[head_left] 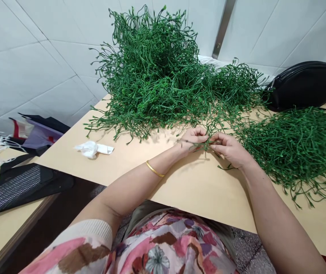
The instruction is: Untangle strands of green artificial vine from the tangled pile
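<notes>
My left hand (193,139) and my right hand (229,149) meet over the light wooden table (197,186), both pinched on one thin green plastic sprig (210,141). A gold bangle (155,169) circles my left wrist. Just beyond my fingers rises a tall heap of green artificial stems (157,72). A second, flatter pile of the same stems (299,148) lies right of my right hand, close to my forearm.
A black bag (305,85) rests at the table's far right against the white tiled wall. A crumpled white wrapper (93,149) lies to the left. A black mesh item (20,186) sits on a lower table at the left, with folded cloth (37,133) behind it.
</notes>
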Motion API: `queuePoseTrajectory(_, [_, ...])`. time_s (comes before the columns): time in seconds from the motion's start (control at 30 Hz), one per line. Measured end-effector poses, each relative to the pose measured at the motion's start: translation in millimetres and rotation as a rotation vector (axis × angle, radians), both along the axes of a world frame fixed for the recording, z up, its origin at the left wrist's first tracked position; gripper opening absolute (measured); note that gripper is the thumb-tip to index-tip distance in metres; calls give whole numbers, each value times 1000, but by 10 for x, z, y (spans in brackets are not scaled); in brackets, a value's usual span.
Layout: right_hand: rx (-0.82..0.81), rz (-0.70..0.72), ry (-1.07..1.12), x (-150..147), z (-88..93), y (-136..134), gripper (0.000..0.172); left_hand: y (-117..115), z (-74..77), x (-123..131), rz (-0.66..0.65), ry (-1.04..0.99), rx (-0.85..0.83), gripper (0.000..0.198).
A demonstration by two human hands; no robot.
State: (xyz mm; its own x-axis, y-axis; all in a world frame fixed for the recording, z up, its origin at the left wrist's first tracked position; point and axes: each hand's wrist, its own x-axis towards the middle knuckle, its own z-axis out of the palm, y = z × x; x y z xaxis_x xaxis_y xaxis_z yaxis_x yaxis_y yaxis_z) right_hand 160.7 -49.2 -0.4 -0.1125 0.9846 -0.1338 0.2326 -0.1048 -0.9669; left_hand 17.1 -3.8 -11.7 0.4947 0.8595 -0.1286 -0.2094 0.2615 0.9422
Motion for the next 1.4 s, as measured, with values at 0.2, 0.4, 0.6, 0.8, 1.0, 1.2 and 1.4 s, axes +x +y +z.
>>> queuePoseTrajectory(0.2, [78, 22, -132, -33, 18, -19, 25, -9, -5, 10, 47, 80, 64, 20])
queuePoseTrajectory(0.4, [489, -33, -738, -144, -7, -67, 20, -17, -9, 66, 139, 77, -14, 22])
queuePoseTrajectory(0.6, [703, 63, -1015, -228, 86, -164, 16, -21, 11, 102, 199, 51, -60, 24])
queuePoseTrajectory(0.8, [670, 131, -506, -280, 278, -352, 24, 160, -6, 35, 350, 35, -112, 23])
queuePoseTrajectory(1.0, [678, -305, -368, -65, 246, -296, 20, 74, -2, 2, 145, -13, -46, 20])
queuePoseTrajectory(1.2, [565, -185, -409, 31, 152, -173, 16, 68, 49, -60, 93, -116, -106, 19])
queuePoseTrajectory(1.4, [421, 46, -490, 51, 52, -103, 20, 71, 41, -101, -107, -150, -330, 10])
